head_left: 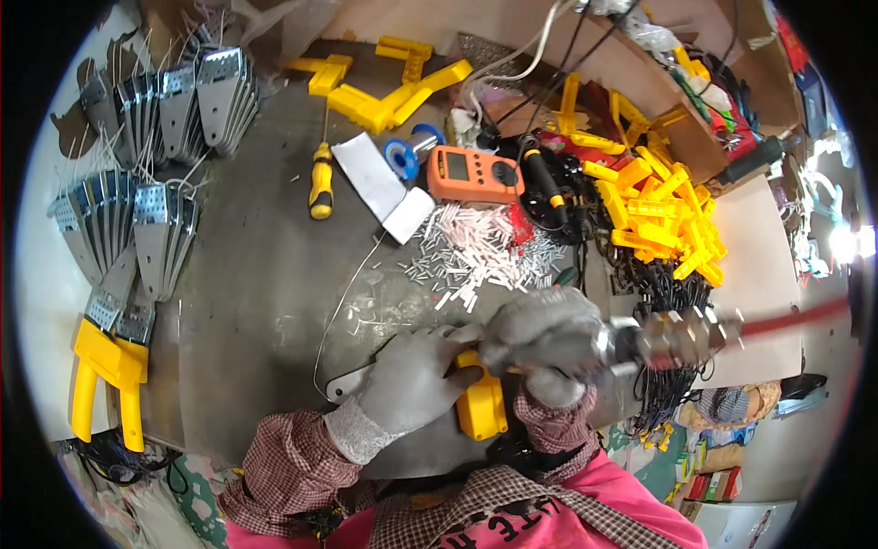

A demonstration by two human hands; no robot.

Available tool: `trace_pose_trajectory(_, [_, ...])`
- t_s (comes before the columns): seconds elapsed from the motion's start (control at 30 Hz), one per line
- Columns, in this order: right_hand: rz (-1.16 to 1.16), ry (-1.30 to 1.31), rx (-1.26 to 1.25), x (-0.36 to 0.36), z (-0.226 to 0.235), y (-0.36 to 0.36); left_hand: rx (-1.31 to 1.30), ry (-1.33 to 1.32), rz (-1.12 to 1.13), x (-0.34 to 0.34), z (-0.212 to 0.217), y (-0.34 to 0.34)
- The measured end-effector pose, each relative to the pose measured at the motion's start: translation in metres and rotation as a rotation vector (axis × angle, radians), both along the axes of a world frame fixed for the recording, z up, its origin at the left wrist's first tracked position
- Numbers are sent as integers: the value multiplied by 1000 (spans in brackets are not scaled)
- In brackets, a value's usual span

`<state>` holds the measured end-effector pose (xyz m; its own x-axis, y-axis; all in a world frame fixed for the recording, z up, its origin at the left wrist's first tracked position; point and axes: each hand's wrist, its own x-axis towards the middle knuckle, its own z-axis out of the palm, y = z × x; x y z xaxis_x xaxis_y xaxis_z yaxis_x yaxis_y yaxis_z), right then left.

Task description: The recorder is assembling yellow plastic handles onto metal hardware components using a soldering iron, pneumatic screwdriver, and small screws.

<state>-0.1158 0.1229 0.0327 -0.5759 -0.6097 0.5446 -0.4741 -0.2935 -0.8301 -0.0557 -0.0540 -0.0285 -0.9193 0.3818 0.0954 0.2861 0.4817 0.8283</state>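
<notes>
My left hand (407, 380), in a grey glove, is closed on a yellow plastic handle (483, 410) and presses it to the bench. A metal plate (346, 384) with a rounded, holed end sticks out beneath that hand, and a thin wire (331, 339) curves up from near it. My right hand (540, 329), gloved too, grips a metal air screwdriver (585, 349) lying sideways, blurred by motion. Its front end is at the handle's upper part; the tip is hidden by my fingers. A red air hose (796, 317) runs off to the right.
Metal plates (224, 96) with wires stand stacked at left, near a yellow-handled piece (112, 357). Beyond my hands are white sleeves and screws (471, 252), an orange multimeter (476, 176), a yellow screwdriver (321, 183) and a solder spool (402, 158). Yellow parts (663, 215) and black cables (666, 389) pile up at right.
</notes>
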Motion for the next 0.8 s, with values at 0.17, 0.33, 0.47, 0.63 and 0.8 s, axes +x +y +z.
trace_pose_trajectory(0.17, [-441,-400,-398,21,30,-9,59,-75,-14,-8,-23,1])
trace_pose_trajectory(0.33, [-912,-438,300,20,-47,169,-4,42,132,26,-2,12])
trace_pose_trajectory(0.47, [-1361,69,1274,7,-68,265,-80,36,83,55,2,37])
trace_pose_trajectory(0.63, [-1059,457,915,-96,-41,183,-382,222,-99,44,32,86])
trace_pose_trajectory(0.8, [-1124,249,748,-141,-37,160,-603,-102,-267,-17,35,127])
